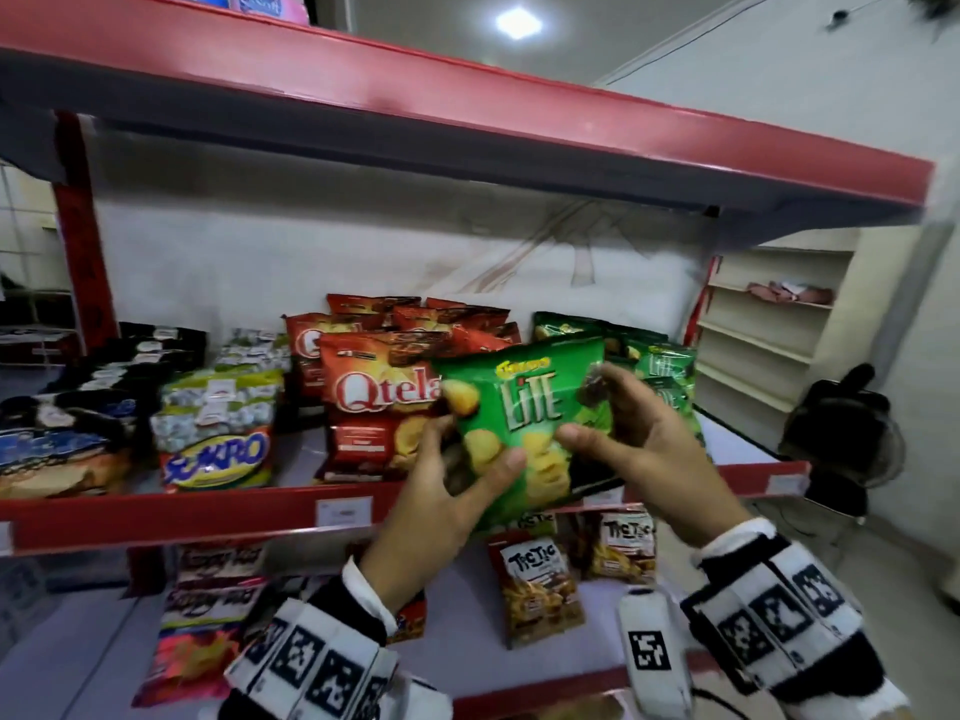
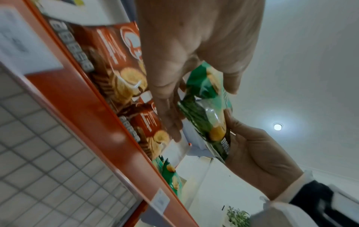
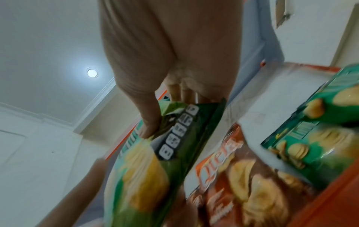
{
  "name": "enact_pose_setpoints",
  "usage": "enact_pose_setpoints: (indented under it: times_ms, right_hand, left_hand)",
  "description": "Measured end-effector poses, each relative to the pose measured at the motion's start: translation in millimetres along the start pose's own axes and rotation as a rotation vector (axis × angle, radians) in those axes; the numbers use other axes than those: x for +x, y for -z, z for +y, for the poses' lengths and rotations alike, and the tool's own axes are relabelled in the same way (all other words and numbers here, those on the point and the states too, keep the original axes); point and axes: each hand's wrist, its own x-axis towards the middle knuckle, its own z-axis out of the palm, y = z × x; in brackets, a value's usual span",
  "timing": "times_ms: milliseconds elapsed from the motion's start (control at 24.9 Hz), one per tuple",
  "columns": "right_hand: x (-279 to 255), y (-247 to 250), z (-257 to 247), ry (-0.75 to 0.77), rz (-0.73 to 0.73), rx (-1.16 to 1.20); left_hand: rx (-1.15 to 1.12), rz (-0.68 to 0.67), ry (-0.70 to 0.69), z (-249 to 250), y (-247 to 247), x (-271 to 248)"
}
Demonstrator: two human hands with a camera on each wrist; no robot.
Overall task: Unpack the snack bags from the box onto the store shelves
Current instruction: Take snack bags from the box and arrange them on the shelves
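A green "Lite" chip bag (image 1: 524,423) is held upright in front of the middle shelf (image 1: 208,511). My left hand (image 1: 457,491) grips its lower left edge, thumb on the front, fingers behind. My right hand (image 1: 618,433) grips its right edge, thumb on the front. In the left wrist view the green bag (image 2: 205,107) sits between both hands. The right wrist view shows my thumb (image 3: 147,121) pressed on the green bag (image 3: 155,161). Red Qtela bags (image 1: 374,402) stand just left of it; more green Lite bags (image 1: 660,366) stand behind on the right. The box is out of view.
Sukro nut bags (image 1: 218,433) and dark snack bags (image 1: 78,407) fill the shelf's left part. The lower shelf holds Tic Tic bags (image 1: 540,584) and pink-and-dark bags (image 1: 202,615). A red upper shelf (image 1: 467,111) hangs overhead. A cream shelving unit (image 1: 769,324) and a fan (image 1: 852,439) stand at right.
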Motion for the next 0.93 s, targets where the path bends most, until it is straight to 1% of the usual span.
enact_pose_setpoints:
  times_ms: [121, 201, 282, 362, 402, 483, 603, 644, 724, 804, 845, 925]
  right_hand:
    - [19, 64, 16, 0.011, 0.177, 0.044]
    - [33, 99, 30, -0.003, 0.294, -0.006]
    - [43, 119, 50, -0.055, 0.392, -0.089]
    - [49, 126, 72, -0.124, 0.46, -0.152]
    - [50, 125, 83, -0.148, 0.467, -0.169]
    - [53, 117, 102, -0.184, 0.427, -0.216]
    - [59, 104, 117, -0.24, 0.348, -0.202]
    - [61, 100, 120, -0.239, 0.336, -0.236]
    - [64, 95, 124, -0.228, 0.347, -0.345]
    - [68, 96, 125, -0.24, 0.398, -0.401]
    - [71, 97, 125, -0.264, 0.409, -0.426]
    - [78, 103, 128, -0.344, 0.367, -0.507]
  left_hand:
    - [-0.006, -0.051, 0.079, -19, -27, 9]
    - [0.048, -0.067, 0.103, -29, -35, 13]
    - [0.104, -0.052, 0.115, -37, -38, 17]
    - [0.158, -0.029, 0.114, -45, -40, 22]
    - [0.192, -0.021, 0.109, -48, -41, 24]
    - [0.243, -0.003, 0.097, -53, -40, 26]
    - [0.296, 0.018, 0.101, -59, -38, 26]
    - [0.308, 0.024, 0.105, -61, -38, 25]
    - [0.329, 0.026, 0.109, -64, -37, 24]
    - [0.346, 0.021, 0.105, -65, -37, 24]
    - [0.351, 0.02, 0.103, -65, -38, 24]
    - [0.354, 0.019, 0.102, -64, -38, 24]
